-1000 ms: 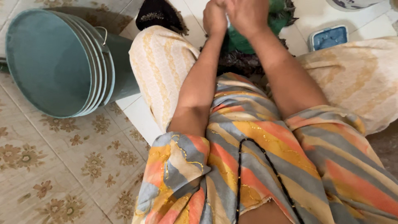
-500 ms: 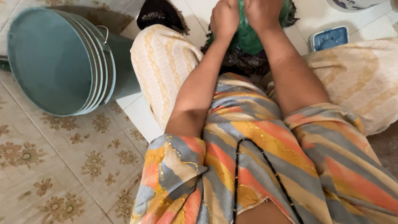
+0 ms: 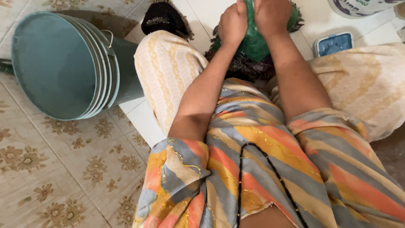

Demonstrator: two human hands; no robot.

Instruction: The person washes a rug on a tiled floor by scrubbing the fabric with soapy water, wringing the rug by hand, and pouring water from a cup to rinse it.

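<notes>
The floor is tiled, beige with a brown flower pattern on the near part and plain white tiles further away. A green cloth sits on the white tiles between the knees, straight ahead of the person, on top of a darker, frayed cloth. Both hands are closed tightly on the green cloth: the left hand grips its left side and the right hand its right side, almost touching, equally near. The bunched cloth looks wet and shiny, its length running away from the body. On the left a stack of teal buckets lies tilted, smooth and round. A small blue tray is on the right.
</notes>
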